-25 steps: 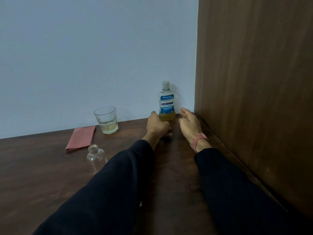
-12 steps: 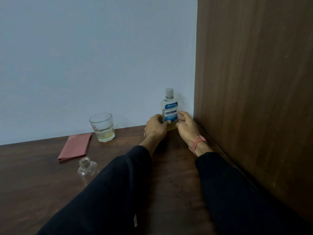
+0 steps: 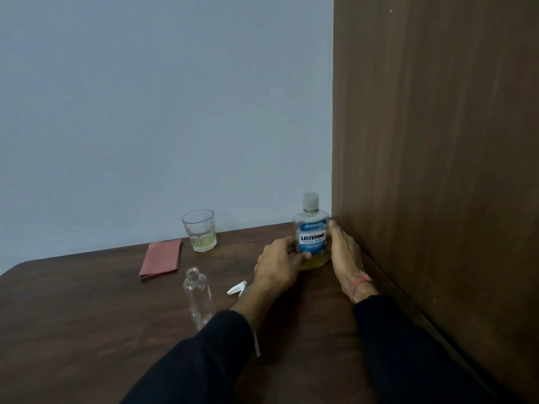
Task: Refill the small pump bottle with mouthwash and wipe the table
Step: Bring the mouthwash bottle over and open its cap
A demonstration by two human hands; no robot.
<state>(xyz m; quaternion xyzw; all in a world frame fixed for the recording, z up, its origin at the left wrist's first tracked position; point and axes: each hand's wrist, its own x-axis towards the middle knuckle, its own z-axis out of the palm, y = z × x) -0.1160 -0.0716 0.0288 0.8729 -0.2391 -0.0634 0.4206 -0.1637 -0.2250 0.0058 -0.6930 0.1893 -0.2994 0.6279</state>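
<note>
my left hand (image 3: 278, 265) curls around the mouthwash bottle (image 3: 312, 231) in the table's (image 3: 87, 330) back right corner, while my right hand (image 3: 345, 252) lies flat against its other side. the cap is on. the uncapped small pump bottle (image 3: 197, 290) stands close to my left sleeve; swinging back carelessly could topple it.

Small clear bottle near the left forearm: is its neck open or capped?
Open. The small clear bottle stands upright with a bare neck; a white pump piece lies on the table beside it.
</note>
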